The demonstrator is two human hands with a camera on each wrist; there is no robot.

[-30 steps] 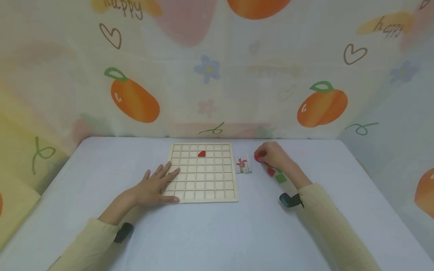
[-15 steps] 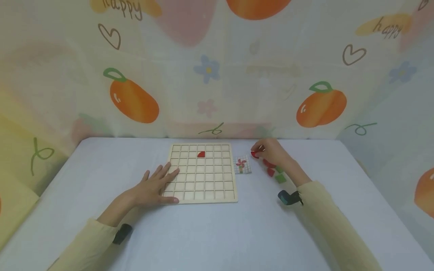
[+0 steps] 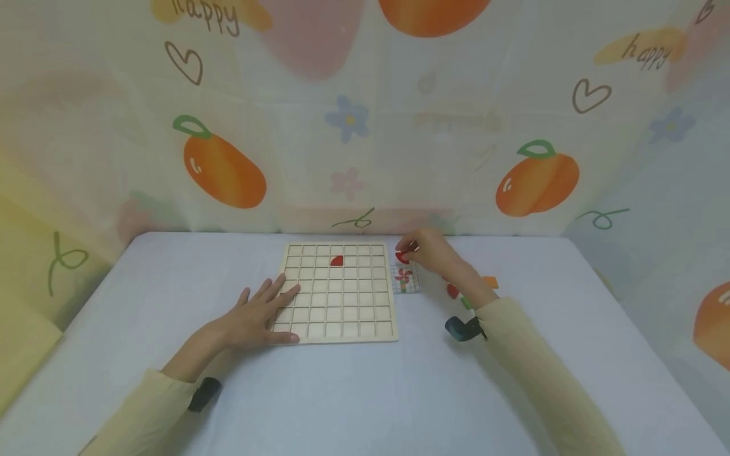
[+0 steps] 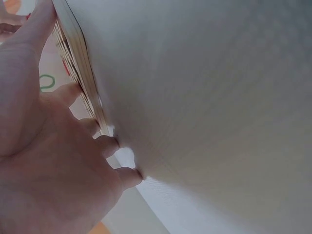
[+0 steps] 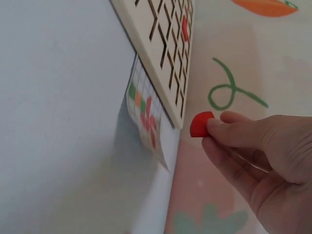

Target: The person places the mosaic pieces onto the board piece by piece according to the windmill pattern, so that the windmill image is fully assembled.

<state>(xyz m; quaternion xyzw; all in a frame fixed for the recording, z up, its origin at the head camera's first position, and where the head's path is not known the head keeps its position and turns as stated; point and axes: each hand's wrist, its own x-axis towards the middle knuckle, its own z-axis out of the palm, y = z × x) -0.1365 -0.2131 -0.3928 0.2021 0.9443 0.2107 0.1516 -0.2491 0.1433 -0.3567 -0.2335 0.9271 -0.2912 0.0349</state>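
Observation:
A pale wooden grid board point(image 3: 333, 310) lies on the white table, with one red quarter-circle piece point(image 3: 337, 261) in a cell of its second row from the back. My left hand point(image 3: 248, 323) rests spread on the board's left edge, thumb at the front left corner; the left wrist view shows its fingertips point(image 4: 130, 176) reaching past the board onto the table. My right hand point(image 3: 430, 250) pinches another red quarter-circle piece point(image 5: 200, 125) between thumb and fingers, held up beyond the board's right edge, above the far end of the small printed card point(image 3: 405, 280).
Right of the card, partly under my right forearm, lie loose pieces: a red one point(image 3: 452, 291), a green one point(image 3: 467, 303) and an orange one point(image 3: 490, 282). A patterned cloth point(image 3: 365, 126) hangs behind the table's back edge.
My right hand has lifted the red quarter-circle piece away from the loose pieces and moved left toward the board. The orange piece has come into view. My left hand stays in place.

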